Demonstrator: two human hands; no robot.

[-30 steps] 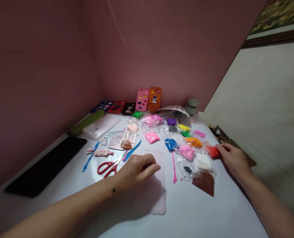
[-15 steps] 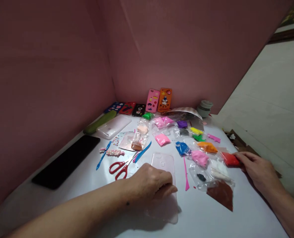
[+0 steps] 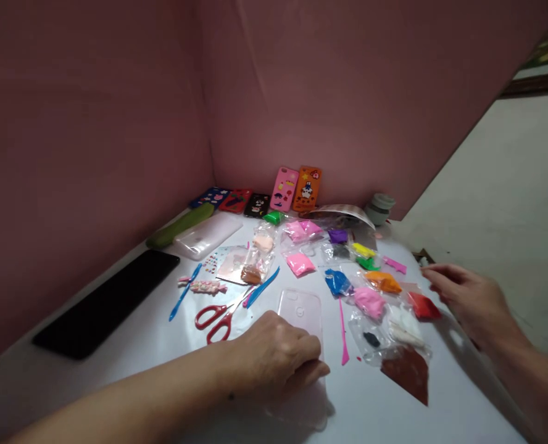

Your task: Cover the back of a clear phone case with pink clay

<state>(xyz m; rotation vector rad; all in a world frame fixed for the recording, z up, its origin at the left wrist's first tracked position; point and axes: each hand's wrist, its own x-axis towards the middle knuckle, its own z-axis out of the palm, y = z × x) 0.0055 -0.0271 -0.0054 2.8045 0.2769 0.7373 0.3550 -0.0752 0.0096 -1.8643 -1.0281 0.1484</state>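
No lettering, label, brand or number is legible on anything here.

- My left hand [image 3: 278,357] covers the near half of the clear phone case [image 3: 302,314]; its lower edge blurs into the table.
- My right hand [image 3: 471,299] is motion-blurred; finger positions unclear.
- Both my forearms are cut off by the frame's bottom edge.
- Designs on the upright cases [image 3: 297,188] are too small to read.

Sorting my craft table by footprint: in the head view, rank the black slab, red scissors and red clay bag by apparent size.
1. black slab, largest
2. red scissors
3. red clay bag, smallest

All lie at similar depth, so the order seems safe.
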